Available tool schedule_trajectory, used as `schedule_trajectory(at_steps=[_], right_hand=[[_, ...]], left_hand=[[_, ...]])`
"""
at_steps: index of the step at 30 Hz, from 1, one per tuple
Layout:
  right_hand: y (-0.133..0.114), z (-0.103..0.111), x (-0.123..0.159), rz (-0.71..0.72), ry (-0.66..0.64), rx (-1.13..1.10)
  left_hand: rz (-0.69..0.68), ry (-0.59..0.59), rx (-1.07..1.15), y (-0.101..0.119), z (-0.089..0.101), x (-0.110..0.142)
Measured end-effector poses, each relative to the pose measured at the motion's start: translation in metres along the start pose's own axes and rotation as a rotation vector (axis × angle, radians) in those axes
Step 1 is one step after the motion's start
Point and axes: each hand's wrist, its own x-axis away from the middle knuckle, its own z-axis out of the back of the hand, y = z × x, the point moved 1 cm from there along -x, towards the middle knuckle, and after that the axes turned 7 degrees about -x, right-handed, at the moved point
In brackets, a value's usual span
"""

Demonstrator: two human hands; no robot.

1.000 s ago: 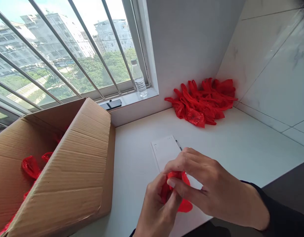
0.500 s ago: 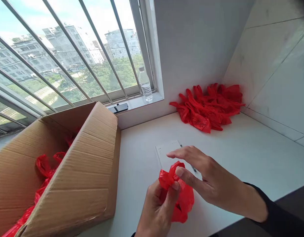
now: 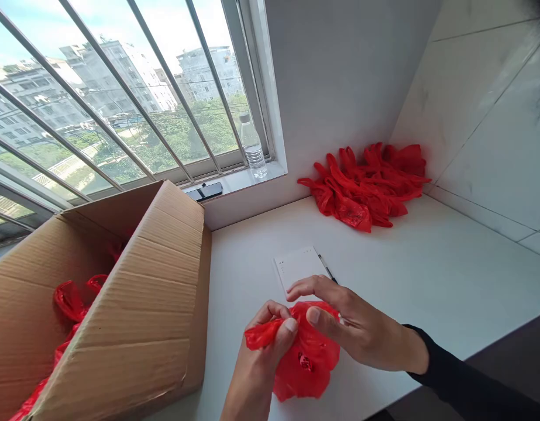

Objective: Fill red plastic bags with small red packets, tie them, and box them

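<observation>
A crumpled red plastic bag [image 3: 307, 383] with a small dark print hangs over the white tabletop near the front. My left hand [image 3: 265, 345] grips its gathered upper part, and a bunched end sticks out between thumb and fingers to the left. Over the bag's upper right side is my right hand [image 3: 355, 321], its thumb spread from the stretched index finger and the thumb tip against or just in front of the plastic. The lower fingers of that hand are partly hidden.
At left a cardboard box [image 3: 151, 304] holds more red bags [image 3: 72, 301]. Red bags [image 3: 366, 187] lie heaped in the back corner. A notebook [image 3: 296, 266] and a pen [image 3: 326, 269] lie beyond my hands. On the sill are a water bottle [image 3: 253, 149] and a phone [image 3: 203, 192].
My left hand has shifted left, now with the bunched end pointing left. My right hand has moved slightly left and down. More of the bag's body and its print show.
</observation>
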Motion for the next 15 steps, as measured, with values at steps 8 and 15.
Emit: schedule_trajectory(at_steps=[8, 15], right_hand=[[0.022, -0.010, -0.012, -0.153, -0.034, -0.007], [0.040, -0.012, -0.008, -0.284, -0.128, -0.175]], left_hand=[[-0.254, -0.078, -0.379, -0.015, 0.016, -0.002], [-0.859, 0.202, -0.953, -0.040, 0.025, -0.014]])
